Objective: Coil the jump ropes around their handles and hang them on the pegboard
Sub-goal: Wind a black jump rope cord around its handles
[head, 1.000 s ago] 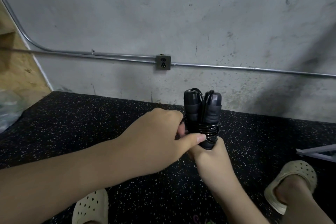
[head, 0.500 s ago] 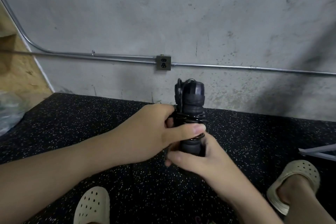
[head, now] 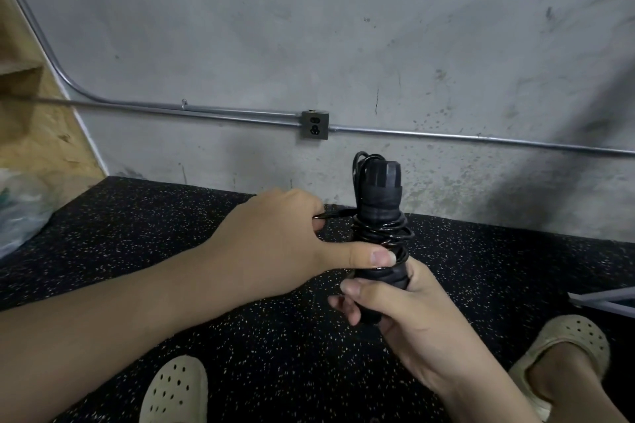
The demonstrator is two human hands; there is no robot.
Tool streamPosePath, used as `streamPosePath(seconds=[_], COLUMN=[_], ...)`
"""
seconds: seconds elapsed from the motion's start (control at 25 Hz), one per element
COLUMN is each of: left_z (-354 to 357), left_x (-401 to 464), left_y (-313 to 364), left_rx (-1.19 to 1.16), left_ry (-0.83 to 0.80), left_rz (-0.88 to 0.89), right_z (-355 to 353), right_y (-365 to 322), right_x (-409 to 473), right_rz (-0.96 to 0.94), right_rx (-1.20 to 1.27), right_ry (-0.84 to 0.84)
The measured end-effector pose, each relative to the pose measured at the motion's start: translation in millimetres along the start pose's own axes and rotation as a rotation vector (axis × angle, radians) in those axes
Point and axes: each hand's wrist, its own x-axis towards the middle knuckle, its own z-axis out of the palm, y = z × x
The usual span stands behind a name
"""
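The left hand [head: 275, 244] pinches a short run of the black rope [head: 381, 233] between its fingers and presses its thumb against the wraps. Just to its right the jump rope handles [head: 379, 196] stand upright above the speckled floor [head: 137, 233], with the right hand [head: 405, 312] closed around their lower end. Most of the cord looks coiled, though I can't quite see the loose end; tucking it and hanging it remain, and no pegboard is in sight.
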Motion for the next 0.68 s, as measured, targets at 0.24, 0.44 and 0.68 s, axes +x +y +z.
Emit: streamPosePath(seconds=[0.24,0.44,0.68], left_z=[13,24,21], left_x=[2,4,13], left_y=[5,5,-10], left_rx=[0.050,-0.059,-0.409], left_ry=[0.093,0.032,-0.027], left_rz=[0.042,0.109,0.169], right_z=[0,8,6], right_y=[5,23,0], right_x=[8,14,4], right_rz=[-0.102,-0.088,0.069], right_rx=[-0.218,-0.358,-0.076], right_ry=[0.199,0.396,0.011])
